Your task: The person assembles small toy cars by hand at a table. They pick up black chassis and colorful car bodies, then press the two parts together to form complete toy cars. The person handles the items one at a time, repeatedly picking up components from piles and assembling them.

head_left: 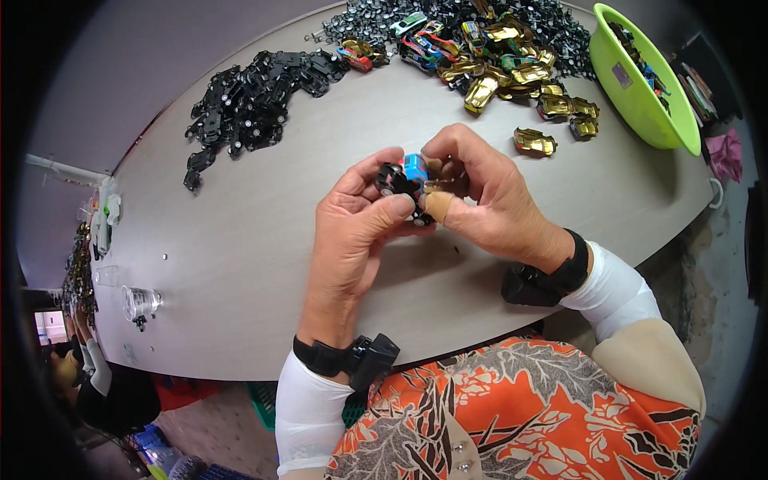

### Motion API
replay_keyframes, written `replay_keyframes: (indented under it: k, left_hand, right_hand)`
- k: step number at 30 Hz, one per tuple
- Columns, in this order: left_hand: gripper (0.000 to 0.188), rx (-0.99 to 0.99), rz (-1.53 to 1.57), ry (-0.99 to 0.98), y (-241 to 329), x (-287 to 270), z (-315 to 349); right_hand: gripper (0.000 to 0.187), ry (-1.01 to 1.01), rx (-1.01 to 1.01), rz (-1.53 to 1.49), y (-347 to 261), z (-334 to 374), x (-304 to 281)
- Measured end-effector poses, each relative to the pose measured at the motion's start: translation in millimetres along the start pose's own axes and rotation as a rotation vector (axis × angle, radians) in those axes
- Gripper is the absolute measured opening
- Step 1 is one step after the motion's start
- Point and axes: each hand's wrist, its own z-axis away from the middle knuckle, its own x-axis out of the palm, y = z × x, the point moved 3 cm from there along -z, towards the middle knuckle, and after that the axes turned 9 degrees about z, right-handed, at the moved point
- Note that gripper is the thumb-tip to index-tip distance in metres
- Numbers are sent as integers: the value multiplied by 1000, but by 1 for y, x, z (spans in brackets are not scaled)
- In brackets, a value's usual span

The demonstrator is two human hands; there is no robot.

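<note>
Over the middle of the table, my left hand (356,220) grips a black toy car chassis (392,178) with small wheels, its thumb pressed along the near side. Against the chassis sits a blue toy car part (415,167); whether the two are joined I cannot tell. My right hand (492,196) has its fingers curled around the right end of the same pieces. A tan bandage wraps its thumb (445,207). The fingers hide much of what lies between the hands.
Black chassis (248,100) are heaped at the far left. Gold and coloured car bodies (512,60) lie at the far right, before a pile of small wheel parts (364,20). A green basin (640,100) stands at the right edge. A clear cup (142,302) is at left; another person (96,372) sits beyond it.
</note>
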Motion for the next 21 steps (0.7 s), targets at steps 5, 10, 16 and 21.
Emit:
replay_keyframes:
  k: [5, 10, 16, 21]
  left_hand:
    - [37, 33, -67, 24, 0, 1, 1]
    - [37, 71, -86, -15, -2, -1, 2]
    - [36, 112, -169, -21, -1, -1, 2]
    - [36, 134, -228, -46, -2, -3, 3]
  right_hand:
    - [28, -41, -13, 98, -5, 0, -1]
    - [30, -57, -75, 104, -6, 0, -1]
    - [26, -82, -64, 80, -9, 0, -1]
    - [24, -110, -138, 125, -10, -1, -3]
